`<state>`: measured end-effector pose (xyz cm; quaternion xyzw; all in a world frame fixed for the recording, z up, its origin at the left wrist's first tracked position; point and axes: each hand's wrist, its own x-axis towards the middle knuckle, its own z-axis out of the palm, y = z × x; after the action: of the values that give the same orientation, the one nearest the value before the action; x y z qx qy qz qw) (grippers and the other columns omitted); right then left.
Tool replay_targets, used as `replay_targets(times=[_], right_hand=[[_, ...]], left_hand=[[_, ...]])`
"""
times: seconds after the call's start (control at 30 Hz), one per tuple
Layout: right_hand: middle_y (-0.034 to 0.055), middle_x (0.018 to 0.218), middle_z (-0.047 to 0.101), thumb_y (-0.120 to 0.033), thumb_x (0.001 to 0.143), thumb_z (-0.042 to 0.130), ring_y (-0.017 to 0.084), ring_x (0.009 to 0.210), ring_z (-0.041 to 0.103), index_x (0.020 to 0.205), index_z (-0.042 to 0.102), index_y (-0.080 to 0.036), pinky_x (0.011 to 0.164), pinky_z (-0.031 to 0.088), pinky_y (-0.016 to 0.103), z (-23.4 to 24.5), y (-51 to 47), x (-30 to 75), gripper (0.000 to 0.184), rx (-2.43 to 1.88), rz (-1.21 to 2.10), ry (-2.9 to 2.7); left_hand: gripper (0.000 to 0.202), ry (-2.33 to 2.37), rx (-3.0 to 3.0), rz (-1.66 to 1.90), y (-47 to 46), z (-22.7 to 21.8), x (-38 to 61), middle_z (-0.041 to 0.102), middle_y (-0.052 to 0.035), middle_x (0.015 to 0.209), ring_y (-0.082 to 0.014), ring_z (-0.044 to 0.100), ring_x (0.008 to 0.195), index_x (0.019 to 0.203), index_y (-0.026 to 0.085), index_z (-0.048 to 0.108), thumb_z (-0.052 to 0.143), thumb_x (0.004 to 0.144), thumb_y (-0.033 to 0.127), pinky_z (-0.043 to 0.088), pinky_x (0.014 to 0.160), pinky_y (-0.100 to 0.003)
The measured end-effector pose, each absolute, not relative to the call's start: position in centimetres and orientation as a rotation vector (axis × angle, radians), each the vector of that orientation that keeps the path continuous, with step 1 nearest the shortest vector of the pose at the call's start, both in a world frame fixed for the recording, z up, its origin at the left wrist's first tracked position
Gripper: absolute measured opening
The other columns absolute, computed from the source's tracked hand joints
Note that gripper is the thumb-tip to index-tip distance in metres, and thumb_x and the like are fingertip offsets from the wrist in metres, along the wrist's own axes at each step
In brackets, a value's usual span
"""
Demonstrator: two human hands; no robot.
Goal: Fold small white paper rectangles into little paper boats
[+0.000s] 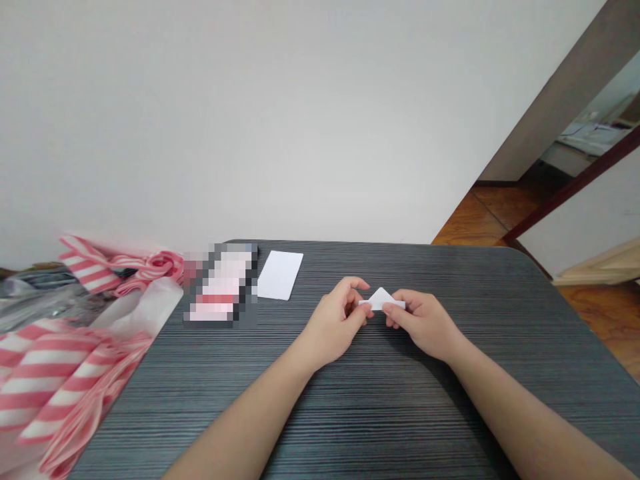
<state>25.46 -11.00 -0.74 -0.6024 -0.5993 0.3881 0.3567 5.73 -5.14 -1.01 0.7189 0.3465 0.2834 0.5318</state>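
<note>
One small folded white paper (381, 297) between left hand (331, 325) and right hand (426, 324), over table (370, 413): peak and side strips formed; folds left, if any, unclear. Left hand pinches one end, forefinger raised; right hand, fingers curled, pinches other. Beyond left hand: one white sheet (281, 275), one pixelated object (223, 287).

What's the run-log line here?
left hand: holds folded paper | right hand: holds same paper | white sheet: on table, left of hands

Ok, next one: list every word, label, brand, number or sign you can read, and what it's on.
No readable text anywhere.
Pixelated object: blocked out, so any writing is unreadable.
White sheet: no marks visible.
Folded white paper: no marks visible.
</note>
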Motion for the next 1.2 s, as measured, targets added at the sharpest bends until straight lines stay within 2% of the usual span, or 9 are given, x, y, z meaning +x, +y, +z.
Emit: replay_targets(times=[0.3,0.63,0.83,0.97,1.2], right_hand=[[0.0005,0.067,0.066,-0.032,0.091,0.058,0.015,0.062,0.06,0.072,0.065,-0.019,0.063,0.046,0.026,-0.74,-11.04,25.49,0.024,-1.545,1.02,-1.522],[0.0002,0.066,0.067,-0.032,0.091,0.06,0.014,0.061,0.061,0.071,0.066,-0.019,0.062,0.046,0.025,-0.76,-11.09,25.47,0.024,-1.519,1.059,-1.511],[0.0004,0.068,0.069,-0.027,0.088,0.061,0.014,0.062,0.061,0.075,0.069,-0.019,0.061,0.045,0.025,-1.01,-11.07,25.36,0.018,-1.534,1.073,-1.513],[0.0003,0.065,0.068,-0.029,0.087,0.064,0.014,0.06,0.06,0.071,0.067,-0.019,0.059,0.044,0.024,-0.97,-10.98,25.4,0.02,-1.567,1.056,-1.48],[0.0016,0.068,0.071,-0.03,0.092,0.058,0.013,0.061,0.061,0.073,0.069,-0.018,0.062,0.046,0.025,-0.41,-11.07,25.45,0.024,-1.528,1.068,-1.519]], left_hand=[[0.014,0.811,1.726,0.695,-5.23,-0.6,5.64,0.058,0.0039,0.075,-0.0132,0.062,0.071,0.108,0.023,0.051,0.049,0.094,0.022,0.045,0.069,-0.027],[0.031,0.784,1.746,0.687,-5.44,-1.05,5.71,0.065,0.0004,0.084,-0.0135,0.059,0.069,0.12,0.022,0.05,0.058,0.091,0.029,0.044,0.063,-0.026],[0.016,0.788,1.717,0.608,-5.47,-0.58,5.96,0.07,-0.0013,0.083,-0.0138,0.064,0.071,0.107,0.02,0.059,0.053,0.093,0.023,0.047,0.067,-0.026],[0.016,0.813,1.707,0.63,-5.31,-0.66,5.85,0.072,-0.0017,0.084,-0.0142,0.065,0.071,0.107,0.02,0.058,0.051,0.093,0.023,0.048,0.07,-0.027],[0.017,0.828,1.683,0.659,-5.27,-0.79,5.75,0.072,-0.0017,0.083,-0.015,0.065,0.073,0.109,0.02,0.057,0.053,0.094,0.027,0.049,0.071,-0.028]])
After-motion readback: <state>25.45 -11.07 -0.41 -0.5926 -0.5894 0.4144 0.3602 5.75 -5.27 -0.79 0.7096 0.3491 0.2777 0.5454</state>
